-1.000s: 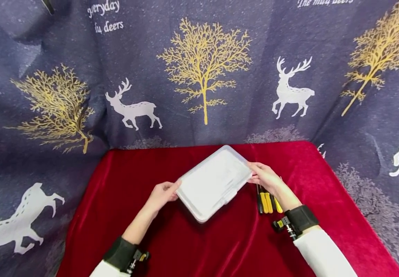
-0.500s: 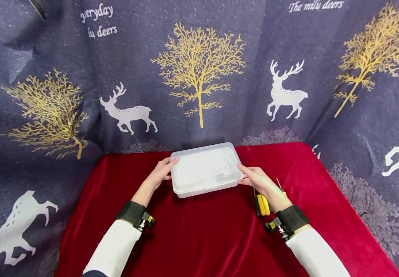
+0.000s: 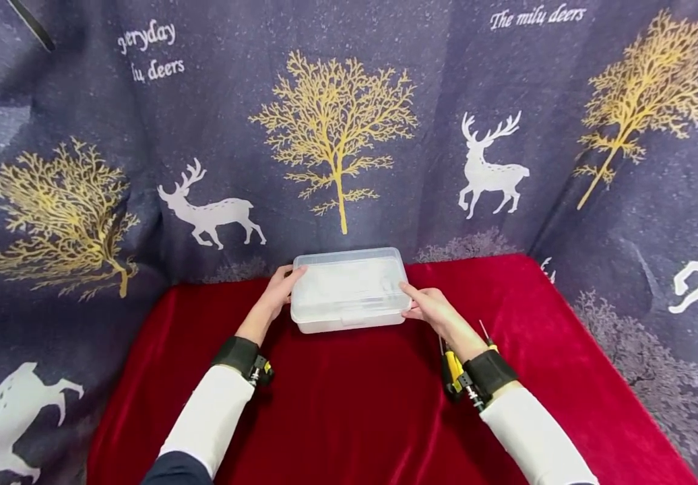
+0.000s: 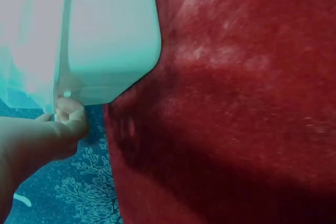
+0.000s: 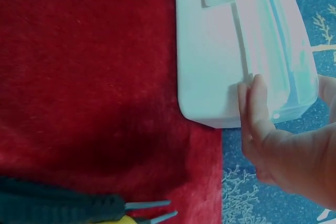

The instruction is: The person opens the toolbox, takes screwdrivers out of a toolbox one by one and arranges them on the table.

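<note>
A white plastic storage box [image 3: 349, 289] with a clear lid lies lengthwise near the table's back edge, its lid facing up. My left hand [image 3: 276, 293] grips its left end, thumb over the lid's rim. At the opposite end my right hand [image 3: 436, 310] holds it, thumb on top and fingers along the side. In the left wrist view, fingertips press the end of the box [image 4: 113, 24] below the rim. The right wrist view shows two fingers against the front wall of the box [image 5: 210, 51], near its corner. Whether the base touches the cloth I cannot tell.
Yellow-and-black screwdrivers [image 3: 455, 367] lie on the red cloth [image 3: 349, 417] under my right forearm, partly hidden by it. Their dark handle [image 5: 58, 205] and metal shafts show at the lower left of the right wrist view. A blue curtain [image 3: 373, 135] with deer and trees hangs behind.
The box has turned from a slanted, tilted pose to lie nearly level and square to the back edge, moving slightly left and away. Both hands have kept their hold and moved with it.
</note>
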The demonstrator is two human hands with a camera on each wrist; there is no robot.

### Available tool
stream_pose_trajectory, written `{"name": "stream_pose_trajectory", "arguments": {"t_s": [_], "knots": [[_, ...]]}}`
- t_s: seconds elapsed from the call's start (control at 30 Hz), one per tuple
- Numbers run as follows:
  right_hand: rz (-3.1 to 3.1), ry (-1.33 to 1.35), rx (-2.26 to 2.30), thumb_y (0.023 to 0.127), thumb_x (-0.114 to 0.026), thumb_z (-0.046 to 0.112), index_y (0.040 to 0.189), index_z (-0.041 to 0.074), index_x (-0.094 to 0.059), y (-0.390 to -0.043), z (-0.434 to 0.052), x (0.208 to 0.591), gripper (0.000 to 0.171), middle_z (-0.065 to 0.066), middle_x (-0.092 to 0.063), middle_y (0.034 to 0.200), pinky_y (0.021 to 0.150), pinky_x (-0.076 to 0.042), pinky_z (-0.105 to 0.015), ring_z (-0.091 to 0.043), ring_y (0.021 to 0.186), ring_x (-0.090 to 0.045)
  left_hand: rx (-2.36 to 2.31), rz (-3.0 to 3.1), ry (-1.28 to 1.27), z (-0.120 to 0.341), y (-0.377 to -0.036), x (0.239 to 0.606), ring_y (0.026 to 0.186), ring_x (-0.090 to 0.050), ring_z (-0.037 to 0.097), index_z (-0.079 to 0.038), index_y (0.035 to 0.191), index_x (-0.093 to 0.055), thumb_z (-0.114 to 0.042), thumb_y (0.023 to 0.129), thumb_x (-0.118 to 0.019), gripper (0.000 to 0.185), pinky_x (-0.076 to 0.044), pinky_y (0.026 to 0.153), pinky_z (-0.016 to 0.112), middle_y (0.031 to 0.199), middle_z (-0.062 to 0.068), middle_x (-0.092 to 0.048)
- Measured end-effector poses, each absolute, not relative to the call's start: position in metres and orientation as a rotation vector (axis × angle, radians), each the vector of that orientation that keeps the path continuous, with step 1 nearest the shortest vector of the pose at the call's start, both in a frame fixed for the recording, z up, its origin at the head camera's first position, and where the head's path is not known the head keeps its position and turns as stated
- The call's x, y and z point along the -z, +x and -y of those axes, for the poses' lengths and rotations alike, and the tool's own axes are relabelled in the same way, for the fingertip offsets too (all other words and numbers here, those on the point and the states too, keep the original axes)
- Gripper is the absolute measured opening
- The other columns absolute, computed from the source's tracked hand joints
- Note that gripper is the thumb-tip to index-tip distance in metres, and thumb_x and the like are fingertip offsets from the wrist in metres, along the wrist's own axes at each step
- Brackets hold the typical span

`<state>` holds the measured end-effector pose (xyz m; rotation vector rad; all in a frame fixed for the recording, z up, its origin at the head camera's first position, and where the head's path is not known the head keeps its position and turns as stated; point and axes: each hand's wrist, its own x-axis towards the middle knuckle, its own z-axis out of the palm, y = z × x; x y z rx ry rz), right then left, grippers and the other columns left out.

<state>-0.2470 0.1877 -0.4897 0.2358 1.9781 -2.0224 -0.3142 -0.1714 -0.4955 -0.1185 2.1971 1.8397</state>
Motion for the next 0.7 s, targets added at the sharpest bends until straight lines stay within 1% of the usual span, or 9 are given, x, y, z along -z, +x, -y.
{"name": "stream_pose_trajectory", "arguments": {"t_s": [0.17, 0.3, 0.4, 0.5, 0.57, 0.63, 0.67, 0.7], "knots": [[-1.993, 0.252, 2.010, 0.105, -0.064, 0.034, 0.123, -0.018, -0.058, -0.252, -0.181, 0.496, 0.056, -0.010, -0.067, 0.088, 0.078, -0.061, -0.026, -0.008, 0.069, -0.070, -1.899, -2.212, -0.144, 0.172, -0.315, 0.500, 0.138, -0.045, 0.039, -0.006, 0.163, -0.019, -0.051, 0.105, -0.054, 0.081, -0.044, 0.107, 0.050, 0.163, 0.024, -0.027], [-2.018, 0.286, 2.022, 0.104, -0.064, 0.034, 0.120, -0.017, -0.058, -0.252, -0.176, 0.498, 0.054, -0.008, -0.063, 0.085, 0.078, -0.061, -0.027, -0.008, 0.067, -0.070, -1.913, -2.225, -0.177, 0.172, -0.314, 0.503, 0.135, -0.046, 0.037, -0.007, 0.161, -0.021, -0.052, 0.105, -0.054, 0.079, -0.044, 0.104, 0.046, 0.160, 0.025, -0.030], [-2.043, 0.302, 2.038, 0.103, -0.066, 0.036, 0.122, -0.018, -0.057, -0.253, -0.172, 0.497, 0.058, -0.009, -0.060, 0.089, 0.081, -0.061, -0.029, -0.010, 0.068, -0.070, -1.927, -2.236, -0.203, 0.173, -0.316, 0.503, 0.130, -0.048, 0.035, -0.007, 0.160, -0.024, -0.053, 0.105, -0.053, 0.078, -0.044, 0.101, 0.044, 0.158, 0.024, -0.032], [-2.080, 0.322, 2.052, 0.102, -0.066, 0.040, 0.130, -0.018, -0.055, -0.255, -0.170, 0.493, 0.065, -0.014, -0.061, 0.100, 0.085, -0.061, -0.032, -0.012, 0.074, -0.072, -1.973, -2.226, -0.186, 0.174, -0.320, 0.501, 0.120, -0.051, 0.028, -0.005, 0.158, -0.029, -0.053, 0.107, -0.047, 0.073, -0.045, 0.094, 0.037, 0.153, 0.022, -0.038], [-2.111, 0.345, 2.056, 0.102, -0.066, 0.043, 0.135, -0.018, -0.053, -0.255, -0.169, 0.491, 0.070, -0.020, -0.063, 0.109, 0.089, -0.060, -0.035, -0.014, 0.078, -0.073, -2.021, -2.171, -0.200, 0.175, -0.321, 0.499, 0.106, -0.053, 0.021, -0.005, 0.156, -0.032, -0.052, 0.109, -0.041, 0.067, -0.045, 0.085, 0.029, 0.140, 0.018, -0.046], [-2.148, 0.354, 2.063, 0.101, -0.066, 0.046, 0.138, -0.017, -0.052, -0.256, -0.168, 0.490, 0.074, -0.026, -0.063, 0.120, 0.094, -0.058, -0.040, -0.019, 0.085, -0.075, -2.061, -2.092, -0.237, 0.176, -0.320, 0.496, 0.097, -0.052, 0.016, -0.005, 0.157, -0.032, -0.049, 0.111, -0.036, 0.064, -0.044, 0.077, 0.025, 0.128, 0.013, -0.048], [-2.167, 0.356, 2.068, 0.101, -0.065, 0.047, 0.139, -0.016, -0.051, -0.257, -0.167, 0.491, 0.075, -0.028, -0.062, 0.125, 0.096, -0.057, -0.042, -0.020, 0.086, -0.075, -2.078, -2.062, -0.258, 0.176, -0.318, 0.495, 0.096, -0.050, 0.015, -0.004, 0.158, -0.031, -0.048, 0.112, -0.035, 0.064, -0.044, 0.077, 0.025, 0.125, 0.011, -0.047], [-2.178, 0.358, 2.087, 0.101, -0.065, 0.047, 0.140, -0.016, -0.051, -0.257, -0.166, 0.491, 0.075, -0.029, -0.061, 0.126, 0.096, -0.057, -0.042, -0.020, 0.085, -0.074, -2.084, -2.040, -0.288, 0.176, -0.314, 0.492, 0.100, -0.051, 0.016, -0.005, 0.159, -0.028, -0.047, 0.112, -0.034, 0.063, -0.045, 0.080, 0.026, 0.127, 0.012, -0.047]]}}
